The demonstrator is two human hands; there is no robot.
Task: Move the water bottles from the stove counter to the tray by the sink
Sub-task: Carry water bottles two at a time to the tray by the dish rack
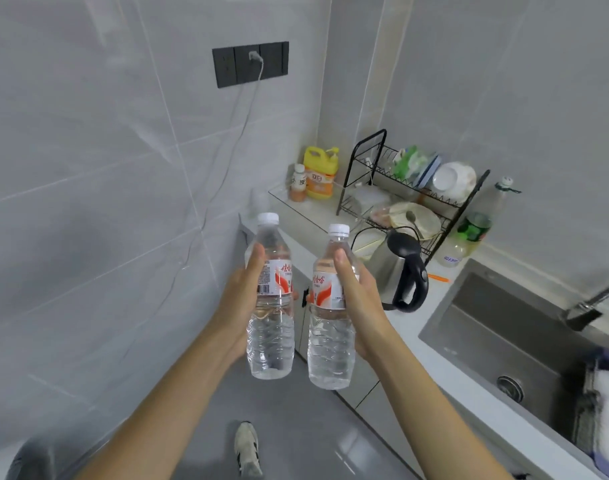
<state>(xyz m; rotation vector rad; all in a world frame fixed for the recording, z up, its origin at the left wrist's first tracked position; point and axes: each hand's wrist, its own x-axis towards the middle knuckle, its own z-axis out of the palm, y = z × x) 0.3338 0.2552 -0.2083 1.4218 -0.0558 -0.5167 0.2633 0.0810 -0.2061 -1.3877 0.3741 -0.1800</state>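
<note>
- The counter (410,327) runs down the right of the frame, with the sink (503,337) sunk into it at lower right; no tray is plain to me from here, though a pale ledge (289,202) holding a yellow jug (319,174) sits at centre, above the hands.
- A wire rack (413,195) of dishes stands right of centre, and a steel kettle (398,271) stands just below it, close to where a bottle might swing.
- The left bottle (270,327) hangs in mid-air at frame centre, upright, over the floor and clear of any surface. It looks nearly full, so I judge it fairly heavy for its size.
- The right bottle (330,341) is just beside it, apart, also upright and aloft, also nearly full.
- Both look like thin clear plastic: the ribbed lower walls probably give under a squeeze, and the smooth skin could slip if wet. They are not fragile, and the caps look closed.
- The left hand (242,296) wraps the left bottle at the label band, thumb up the front, fingertips showing round the far side.
- The right hand (356,292) wraps the right bottle the same way, thumb up the shoulder.
- The label waist seems the best hold: stiffer than the ribs, with the weight hanging below.
</note>
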